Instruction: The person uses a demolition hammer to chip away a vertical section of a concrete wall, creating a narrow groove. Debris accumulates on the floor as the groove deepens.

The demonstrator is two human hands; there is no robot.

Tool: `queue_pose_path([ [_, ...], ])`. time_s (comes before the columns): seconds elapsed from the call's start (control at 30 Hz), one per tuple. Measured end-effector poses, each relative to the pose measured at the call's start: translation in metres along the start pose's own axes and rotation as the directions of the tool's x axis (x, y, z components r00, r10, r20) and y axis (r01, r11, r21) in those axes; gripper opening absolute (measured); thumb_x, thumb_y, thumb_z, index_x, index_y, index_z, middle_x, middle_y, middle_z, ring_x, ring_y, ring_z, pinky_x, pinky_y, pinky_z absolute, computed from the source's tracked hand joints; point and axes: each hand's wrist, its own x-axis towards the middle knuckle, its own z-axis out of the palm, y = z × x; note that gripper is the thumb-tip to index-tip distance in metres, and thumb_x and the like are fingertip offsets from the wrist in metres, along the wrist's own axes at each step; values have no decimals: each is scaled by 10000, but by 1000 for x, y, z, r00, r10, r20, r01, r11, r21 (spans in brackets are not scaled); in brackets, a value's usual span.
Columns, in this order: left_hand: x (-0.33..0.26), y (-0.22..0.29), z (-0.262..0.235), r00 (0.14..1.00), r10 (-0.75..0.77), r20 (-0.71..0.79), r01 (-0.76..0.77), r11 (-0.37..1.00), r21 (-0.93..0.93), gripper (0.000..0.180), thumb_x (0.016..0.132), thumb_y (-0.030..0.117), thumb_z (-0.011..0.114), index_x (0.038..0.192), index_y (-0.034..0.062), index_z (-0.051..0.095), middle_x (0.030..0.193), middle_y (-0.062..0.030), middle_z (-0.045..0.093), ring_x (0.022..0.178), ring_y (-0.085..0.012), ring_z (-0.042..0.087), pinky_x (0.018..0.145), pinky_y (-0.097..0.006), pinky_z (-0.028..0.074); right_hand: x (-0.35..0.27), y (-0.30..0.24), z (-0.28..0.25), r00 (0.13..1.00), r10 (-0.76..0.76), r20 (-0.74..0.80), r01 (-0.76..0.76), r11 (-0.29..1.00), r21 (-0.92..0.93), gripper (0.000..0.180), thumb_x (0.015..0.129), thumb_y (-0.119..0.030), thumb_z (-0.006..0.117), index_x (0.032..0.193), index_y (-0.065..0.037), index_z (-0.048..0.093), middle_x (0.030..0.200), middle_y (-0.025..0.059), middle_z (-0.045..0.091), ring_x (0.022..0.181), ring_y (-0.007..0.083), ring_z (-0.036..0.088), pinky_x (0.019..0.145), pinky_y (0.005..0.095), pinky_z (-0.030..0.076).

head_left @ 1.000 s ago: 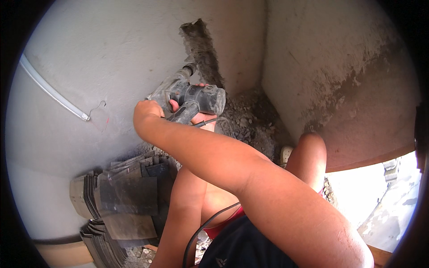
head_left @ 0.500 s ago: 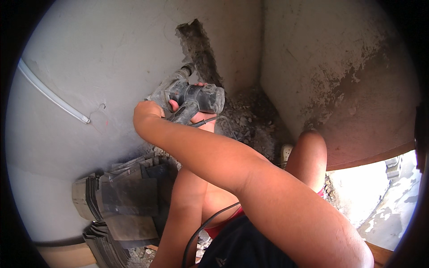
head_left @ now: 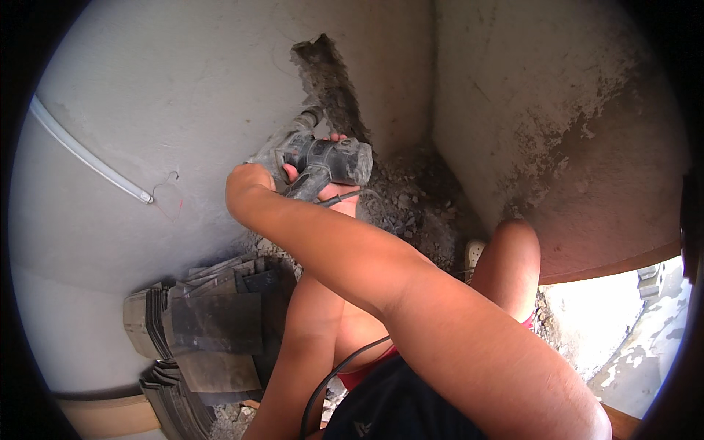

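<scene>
A dusty grey and black rotary hammer point(head_left: 334, 161) is held against the wall, its nose by the edge of a rough groove point(head_left: 334, 81) cut into the plaster. My right arm crosses over my left. My right hand point(head_left: 248, 183) is closed round the rear end of the tool, its fingers mostly hidden behind the wrist. From below, my left hand point(head_left: 341, 194) wraps the motor housing, with fingertips showing past its far side. The bit is hidden from sight. A black power cord point(head_left: 341, 198) leaves the tool near my left wrist.
Rubble point(head_left: 411, 205) lies in the wall corner. Stacked grey curved tiles or sheets point(head_left: 216, 323) stand at lower left. A white conduit point(head_left: 92, 150) with thin wires sticks out on the left wall. My bent knee point(head_left: 513, 249) is near the right wall point(head_left: 587, 198).
The whole view has shifted slightly, so things sit a little further right and lower. Both hands keep their hold on the rotary hammer, and its nose stays at the groove.
</scene>
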Motion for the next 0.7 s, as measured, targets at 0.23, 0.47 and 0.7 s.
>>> queue_pose_path([
  [0.23, -4, 4, 3, 986, 6, 167, 2, 999, -50, 918, 863, 812, 590, 1308, 10, 628, 1239, -195, 683, 1225, -374, 619, 1147, -536, 444, 0, -3, 5, 999, -32, -21, 32, 999, 1, 273, 764, -144, 829, 1036, -119, 840, 1050, 47, 809, 875, 208, 788, 572, 416, 632],
  [0.47, 3, -19, 14, 973, -32, 229, 34, 999, -6, 770, 919, 657, 638, 1355, 24, 602, 1275, -166, 665, 1241, -319, 612, 1135, -490, 451, 16, 12, 7, 998, 47, -46, -45, 998, 32, 270, 757, -147, 826, 1025, -117, 838, 1047, 63, 810, 885, 233, 791, 574, 449, 620],
  [0.7, -21, -66, -26, 998, -68, -1, 60, 869, 491, 606, 961, 407, 718, 1416, 36, 567, 1340, -125, 630, 1266, -250, 594, 1106, -425, 460, -114, 107, -48, 992, 104, -68, -79, 951, 299, 309, 774, -191, 746, 996, 20, 786, 1072, 202, 776, 1026, 361, 763, 855, 434, 618],
])
